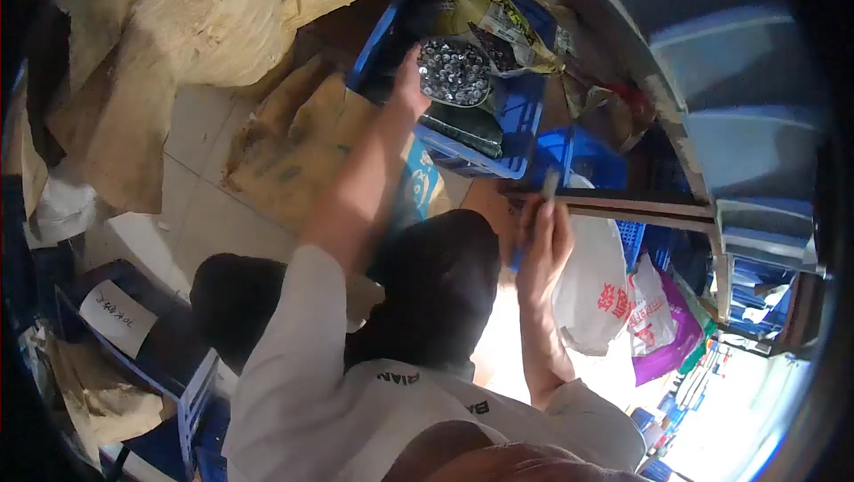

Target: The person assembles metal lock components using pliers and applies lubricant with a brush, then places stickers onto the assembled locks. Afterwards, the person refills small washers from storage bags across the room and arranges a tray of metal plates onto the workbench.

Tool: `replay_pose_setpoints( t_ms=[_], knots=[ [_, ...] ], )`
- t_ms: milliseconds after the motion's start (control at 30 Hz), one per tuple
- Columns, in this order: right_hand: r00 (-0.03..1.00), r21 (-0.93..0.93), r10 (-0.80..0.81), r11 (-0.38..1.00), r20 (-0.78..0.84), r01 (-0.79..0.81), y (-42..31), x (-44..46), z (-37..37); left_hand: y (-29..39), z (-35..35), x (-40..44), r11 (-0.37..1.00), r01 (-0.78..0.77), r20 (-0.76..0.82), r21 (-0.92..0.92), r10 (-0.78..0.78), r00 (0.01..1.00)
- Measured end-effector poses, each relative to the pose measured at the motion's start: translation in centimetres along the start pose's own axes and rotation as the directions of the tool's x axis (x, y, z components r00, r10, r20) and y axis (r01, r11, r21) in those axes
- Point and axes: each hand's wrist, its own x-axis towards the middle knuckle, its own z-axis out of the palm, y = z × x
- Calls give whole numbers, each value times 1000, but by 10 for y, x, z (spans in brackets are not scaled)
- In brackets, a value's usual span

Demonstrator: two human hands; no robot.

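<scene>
My left hand [411,84] is at the left side of a rounded, clear-looking bag or tub of small shiny metal parts [454,71], gripping its edge; most of the fingers are hidden. The parts sit in a blue plastic crate [520,162], beside a yellow-green printed bag [485,11] and above a black packet [467,129]. Lower right, my right hand [546,237] is raised with its fingers closed round a small, pale grey object [551,184], too blurred to name.
Brown paper sacks [209,20] fill the upper left, and a flattened sack [302,140] lies on the tiled floor. A dark bin with a white label [117,317] stands lower left. Shelving [636,206] runs along the right, with white plastic bags [592,291] beneath.
</scene>
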Motion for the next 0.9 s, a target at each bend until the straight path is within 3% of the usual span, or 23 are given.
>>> replay_pose_setpoints(
  t_ms=[67, 133, 167, 200, 233, 300, 333, 400, 433, 500, 633, 700, 733, 767, 800, 833, 900],
  knots=[
    [998, -59, 54, 997, 29, -52, -7, -33, 15, 19, 2, -13, 998, -69, 144, -13, 70, 987],
    [990, -115, 120, 987, 70, -112, -4, -44, 27, 33, 1, -24, 993, -120, 102, 10, 118, 988],
    [973, -303, -213, 925, 89, 230, 5, -45, 32, 39, 6, -36, 987, -155, 74, 39, 152, 986],
    [837, -452, -517, 712, 180, 537, 7, -42, 35, 52, 27, -70, 995, -80, -93, 54, 85, 992],
    [839, -447, -504, 714, 206, 539, -2, -38, 37, 52, 18, -69, 985, -174, 17, 14, 173, 985],
    [845, -618, -418, 580, 334, 531, -28, -36, 27, 67, 34, -121, 986, -163, -17, 21, 163, 986],
    [846, -618, -396, 579, 357, 532, -42, -29, 23, 69, 40, -139, 987, -158, -46, 9, 158, 986],
    [836, -579, -369, 603, 406, 548, -65, -23, 16, 75, 39, -181, 964, -258, 133, -62, 264, 955],
    [827, -562, -359, 609, 433, 559, -75, -14, 12, 92, 60, -205, 959, -275, 104, -63, 280, 954],
    [891, -708, -141, 559, 432, 432, -93, -4, 0, 120, 107, -268, 989, -121, -118, -82, 111, 987],
    [856, -668, -85, 587, 509, 456, -123, -23, -18, 142, 144, -404, 977, -201, -311, -70, 170, 935],
    [802, -813, 350, 520, 484, 264, -146, -31, -40, 147, 189, -476, 969, -237, -322, -64, 204, 924],
    [770, -825, 406, 499, 492, 265, -147, -40, -58, 154, 218, -507, 968, -246, -304, -47, 220, 927],
    [775, -815, 397, 523, 493, 251, -148, -52, -75, 164, 248, -537, 967, -252, -280, -22, 236, 931],
    [770, -802, 347, 496, 535, 334, -157, -68, -81, 181, 265, -559, 969, -249, -370, 5, 233, 899],
    [755, -776, 296, 475, 585, 415, -173, -81, -90, 185, 283, -585, 958, -286, -322, -15, 266, 909],
    [749, -781, 339, 508, 570, 364, -222, -110, -134, 198, 351, -645, 972, -235, -321, -18, 217, 922]
  ],
)
